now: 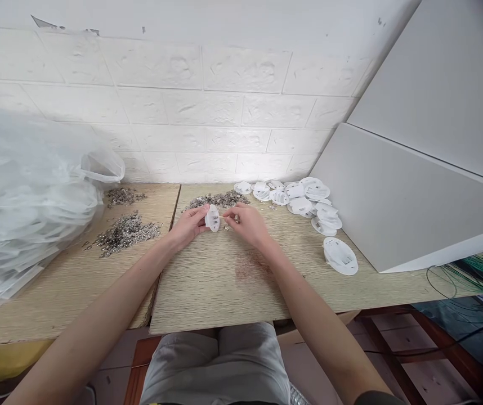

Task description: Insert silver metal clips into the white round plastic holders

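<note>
Left hand (191, 226) pinched a white disc (212, 218); right hand (245, 224) held a thin stick (222, 217) to it

The table (208, 287) had a pale wood-grain top, with a seam (164, 259) running from its back edge to its front edge. A faint reddish stain (250, 269) marked the bare middle. Behind the back edge rose a white brick-patterned wall (224, 104), and large pale grey panels (414, 191) leaned over the right side. A clear plastic bag (26, 214) filled the back left part, with two heaps of small metal parts (126, 233) between it and the seam. Another metal heap (224, 198) lay near the back edge, just behind the hands. A cluster of white discs (303, 197) spread toward the back right corner; one separate disc (341, 256) lay nearer the front edge. Green wires (482, 264) tangled at the right end.

The held disc was above the table, nearer the back edge than the front. It stood on edge, its long axis nearly upright in view, its visible face turned partly right, toward the stick. The stick lay almost level, between the right fingertips and the disc.

The held disc looked thin, rounded and matt white, with small dark details on its face, too small to make out. The left fingers gripped its left side.
</note>
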